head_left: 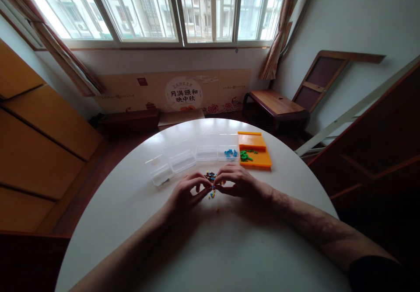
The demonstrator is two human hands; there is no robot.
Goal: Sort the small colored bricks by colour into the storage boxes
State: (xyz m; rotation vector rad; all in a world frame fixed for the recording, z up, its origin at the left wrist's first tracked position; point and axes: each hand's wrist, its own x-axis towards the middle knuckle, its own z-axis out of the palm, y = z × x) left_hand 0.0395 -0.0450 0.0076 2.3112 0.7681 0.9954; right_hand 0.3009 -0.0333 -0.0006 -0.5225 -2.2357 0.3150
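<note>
A small heap of tiny coloured pieces lies on the round white table between my hands. My left hand rests on the table left of the heap, fingers curled in a pinch at its edge. My right hand sits on the other side, fingertips pinched together against the pieces. What each pinch holds is too small to make out. A few yellow bits lie just below the heap.
Behind the heap stand three clear plastic boxes, one holding blue pieces. An orange box at the right holds green pieces. A wooden bench and leaning boards stand beyond the table; wooden panels line the left.
</note>
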